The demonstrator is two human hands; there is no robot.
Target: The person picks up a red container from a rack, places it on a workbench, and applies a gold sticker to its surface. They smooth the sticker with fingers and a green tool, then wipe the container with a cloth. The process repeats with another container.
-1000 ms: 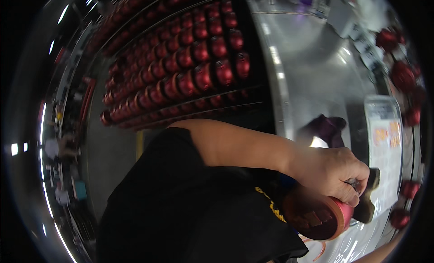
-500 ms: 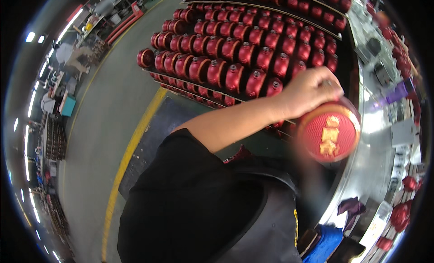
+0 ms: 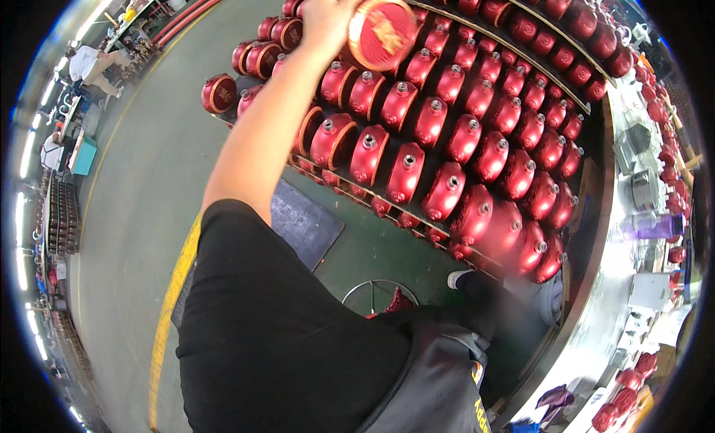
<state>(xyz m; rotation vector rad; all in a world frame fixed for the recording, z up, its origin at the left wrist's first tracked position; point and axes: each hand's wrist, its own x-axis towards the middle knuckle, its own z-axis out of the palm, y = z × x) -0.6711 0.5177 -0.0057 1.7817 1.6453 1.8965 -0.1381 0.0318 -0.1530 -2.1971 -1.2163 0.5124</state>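
Note:
My left hand point(image 3: 332, 17) is closed at the top of a round, flattened red bottle point(image 3: 384, 32) with a gold rim and raised gold lettering on its face. I hold the bottle up at the far side, over rows of similar red bottles point(image 3: 407, 172) standing upright on a tiered rack. Most of these show small open metallic necks. The neck of the held bottle is hidden by my fingers. My right hand does not show.
A shiny metal worktable point(image 3: 577, 351) runs along the right, bearing a purple bottle point(image 3: 655, 226), metal containers and more red pieces. A wire-ringed stool point(image 3: 376, 291) stands below the rack. Another person point(image 3: 91, 67) is far left, beyond a yellow floor line point(image 3: 175, 291).
My left hand has carried the red bottle from near the worktable leftward and farther out over the rack. The view has shifted, showing more of the rack.

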